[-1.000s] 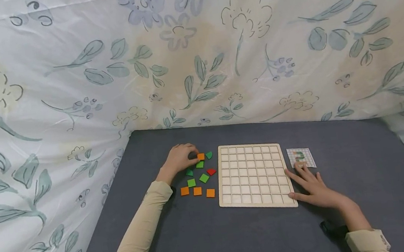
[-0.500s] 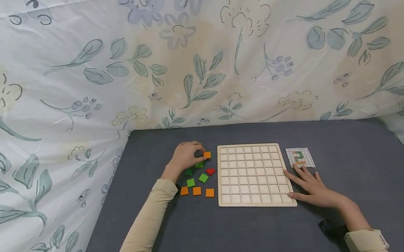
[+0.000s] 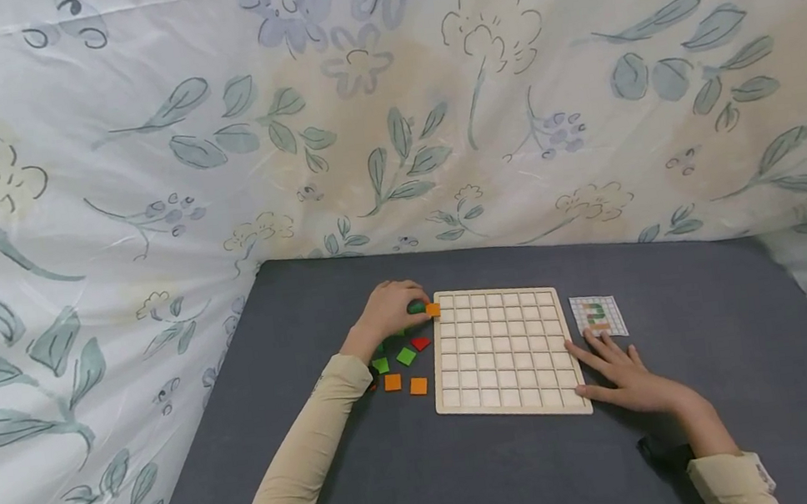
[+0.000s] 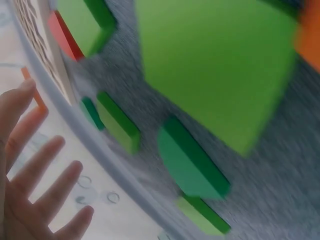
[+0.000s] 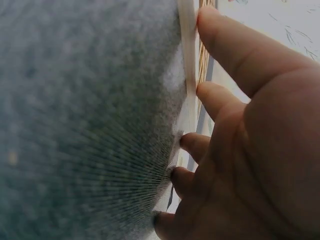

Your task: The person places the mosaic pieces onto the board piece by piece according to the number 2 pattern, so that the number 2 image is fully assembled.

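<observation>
Between thumb and index finger, my left hand [image 3: 390, 310] pinches an orange square tile [image 3: 433, 310] at the upper-left corner of the wooden grid board [image 3: 441, 357]. The left wrist view shows that tile edge-on, with the other fingers spread. My right hand [image 3: 629, 376] lies with spread, fairly straight fingers; thumb and index fingertips touch the board's right edge. Another fingertip reaches the lower edge of a small printed card [image 3: 597, 314] that shows a coloured pattern on a grid.
Loose tiles lie left of the board: a red one [image 3: 421, 343], a light green square [image 3: 405, 357], orange squares [image 3: 418, 386] and a dark green rounded piece [image 4: 192, 162]. My left hand and forearm hide some. A floral cloth [image 3: 387, 119] hangs behind the dark table [image 3: 522, 481].
My left hand has moved right, carrying the orange tile from the loose pieces to the board's upper-left corner. The right hand keeps its place.
</observation>
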Available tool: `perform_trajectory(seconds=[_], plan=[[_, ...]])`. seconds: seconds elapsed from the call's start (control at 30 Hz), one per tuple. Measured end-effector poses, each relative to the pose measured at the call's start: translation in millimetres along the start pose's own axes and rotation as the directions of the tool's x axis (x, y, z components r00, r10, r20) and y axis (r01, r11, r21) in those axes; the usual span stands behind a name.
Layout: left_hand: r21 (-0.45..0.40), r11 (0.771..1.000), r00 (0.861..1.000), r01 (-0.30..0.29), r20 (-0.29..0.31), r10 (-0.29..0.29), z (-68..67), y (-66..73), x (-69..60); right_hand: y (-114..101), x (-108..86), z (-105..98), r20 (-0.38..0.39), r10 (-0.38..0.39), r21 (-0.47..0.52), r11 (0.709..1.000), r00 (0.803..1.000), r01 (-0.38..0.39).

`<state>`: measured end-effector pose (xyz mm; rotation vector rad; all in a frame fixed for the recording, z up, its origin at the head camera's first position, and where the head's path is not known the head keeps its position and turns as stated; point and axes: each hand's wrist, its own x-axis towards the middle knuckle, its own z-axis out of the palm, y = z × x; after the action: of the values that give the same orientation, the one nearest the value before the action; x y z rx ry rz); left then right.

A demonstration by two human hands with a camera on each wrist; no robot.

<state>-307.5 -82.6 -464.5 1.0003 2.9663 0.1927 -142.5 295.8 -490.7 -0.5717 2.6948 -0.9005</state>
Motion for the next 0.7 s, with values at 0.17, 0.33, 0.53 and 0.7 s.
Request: perform_trajectory(seconds=[0.17, 0.33, 0.53, 0.7], plan=[[-0.007, 0.999, 0.999, -0.033, -0.006, 0.033, 0.8, 7.9, 3.4, 0, 0.5, 1, 0.013, 0.0, 0.02, 1.0, 1.0, 0.0], [-0.016, 0.999, 0.999, -0.038, -0.007, 0.038, 2.2, 15.4, 6.5, 0, 0.3, 0, 0.008, -0.002, 0.023, 1.0, 1.0, 0.002], [-0.043, 0.998, 0.999, -0.054, -0.008, 0.054, 4.1, 26.3, 12.7, 0, -0.6, -2, 0.005, 0.002, 0.027, 1.0, 1.0, -0.002], [-0.05, 0.997, 0.998, -0.057, 0.007, 0.058, 4.0, 35.1, 17.0, 2, -0.5, 0, 0.011, 0.001, 0.04, 0.999, 1.0, -0.001]])
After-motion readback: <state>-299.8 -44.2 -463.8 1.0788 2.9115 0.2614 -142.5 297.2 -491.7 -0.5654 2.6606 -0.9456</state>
